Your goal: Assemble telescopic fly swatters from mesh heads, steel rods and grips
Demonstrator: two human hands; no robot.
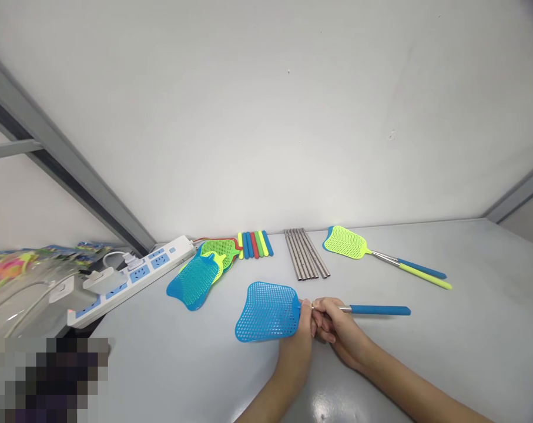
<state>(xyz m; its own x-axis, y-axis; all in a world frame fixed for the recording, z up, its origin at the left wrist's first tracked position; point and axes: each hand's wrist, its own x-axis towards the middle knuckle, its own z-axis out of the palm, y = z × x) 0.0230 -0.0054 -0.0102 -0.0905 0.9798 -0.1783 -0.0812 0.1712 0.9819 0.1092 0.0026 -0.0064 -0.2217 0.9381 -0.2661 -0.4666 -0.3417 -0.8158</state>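
A fly swatter with a blue mesh head (268,312) and a blue grip (381,310) on a metal rod lies across both hands. My left hand (305,323) is closed at the neck, where the head meets the rod. Just to its right, my right hand (334,322) pinches the metal rod, with the blue grip sticking out beyond it. The two hands nearly touch, and their fingers hide much of the rod. Behind them lies a row of bare metal rods (304,255). Several coloured grip sleeves (254,245) sit to the left of the rods.
Loose swatter heads, a blue one (194,282) on top, are stacked at left. Two assembled swatters, a yellow-green one (348,242) uppermost, lie at back right. A white power strip (134,279) with plugs and cables runs along the left edge, beside plastic-wrapped goods (32,276).
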